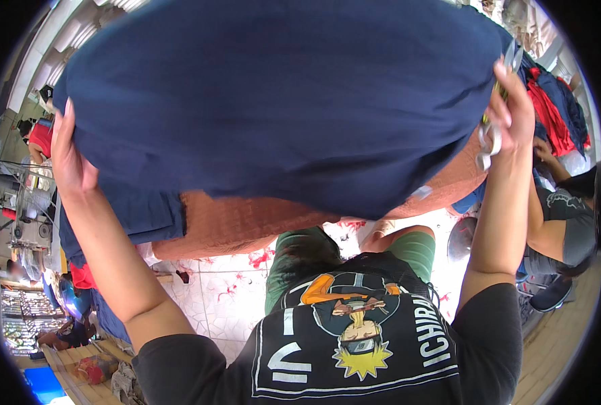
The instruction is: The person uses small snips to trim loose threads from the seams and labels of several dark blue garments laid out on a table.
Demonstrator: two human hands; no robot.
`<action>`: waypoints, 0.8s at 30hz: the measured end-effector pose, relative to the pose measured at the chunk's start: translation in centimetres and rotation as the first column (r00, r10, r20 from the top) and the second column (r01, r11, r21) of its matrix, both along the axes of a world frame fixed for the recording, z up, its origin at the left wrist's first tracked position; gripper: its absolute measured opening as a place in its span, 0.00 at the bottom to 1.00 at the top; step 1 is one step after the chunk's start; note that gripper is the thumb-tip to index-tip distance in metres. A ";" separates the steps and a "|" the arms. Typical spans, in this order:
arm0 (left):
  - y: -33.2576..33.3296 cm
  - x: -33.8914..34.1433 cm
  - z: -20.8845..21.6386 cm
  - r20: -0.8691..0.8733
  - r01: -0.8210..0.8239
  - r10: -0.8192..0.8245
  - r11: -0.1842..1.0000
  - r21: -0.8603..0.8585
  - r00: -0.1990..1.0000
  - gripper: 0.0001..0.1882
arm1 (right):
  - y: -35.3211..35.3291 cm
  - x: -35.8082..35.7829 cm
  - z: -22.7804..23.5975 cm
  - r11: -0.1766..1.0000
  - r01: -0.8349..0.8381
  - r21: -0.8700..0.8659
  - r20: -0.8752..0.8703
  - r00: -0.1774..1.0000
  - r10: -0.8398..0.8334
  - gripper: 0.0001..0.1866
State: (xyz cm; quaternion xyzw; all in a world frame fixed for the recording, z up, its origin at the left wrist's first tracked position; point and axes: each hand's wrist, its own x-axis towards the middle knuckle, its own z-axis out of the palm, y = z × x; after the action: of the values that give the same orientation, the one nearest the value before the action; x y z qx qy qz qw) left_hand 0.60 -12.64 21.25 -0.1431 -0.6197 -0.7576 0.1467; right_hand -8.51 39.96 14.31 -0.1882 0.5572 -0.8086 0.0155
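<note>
A wide piece of navy cloth (280,94) is spread up in front of me, held between both hands. My left hand (74,152) grips its left edge, fingers pointing upward along the side. At the opposite edge, my right hand (516,111) is closed on the cloth and on a pair of scissors (487,147). The scissors' blades point up past the fingers and their pale handle loops hang below the palm. Under the raised cloth lies a brown fabric-covered surface (260,223), with more navy cloth (142,209) on its left part.
To the right sits a person in a dark shirt (567,226), close to red and navy garments (550,111). A sewing machine (34,226) stands at the left, and a person in red (40,138) is farther off. Red scraps (260,258) litter the white tiled floor (229,304).
</note>
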 end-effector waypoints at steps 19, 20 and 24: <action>-1.2 6.1 -14.7 0.114 -0.514 0.554 0.818 -0.259 0.824 0.17 | 3.9 7.3 -8.5 0.849 0.318 0.422 0.045 0.928 -0.370 0.11; -2.7 7.5 -17.9 0.135 -0.432 0.562 0.748 -0.504 0.816 0.15 | 4.6 8.1 -11.2 0.825 0.257 0.503 0.138 0.918 -0.371 0.11; 0.7 9.3 -24.1 0.200 -0.255 0.621 0.564 -0.786 0.758 0.17 | 5.2 8.9 -16.7 0.714 0.071 0.697 0.345 0.839 -0.421 0.14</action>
State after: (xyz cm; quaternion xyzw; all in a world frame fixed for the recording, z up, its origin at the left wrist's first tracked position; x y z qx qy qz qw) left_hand 9.88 -11.95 -2.85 0.1578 -0.8951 -0.3999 0.1183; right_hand 0.39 45.17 -2.40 0.1150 0.8038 -0.5738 0.1067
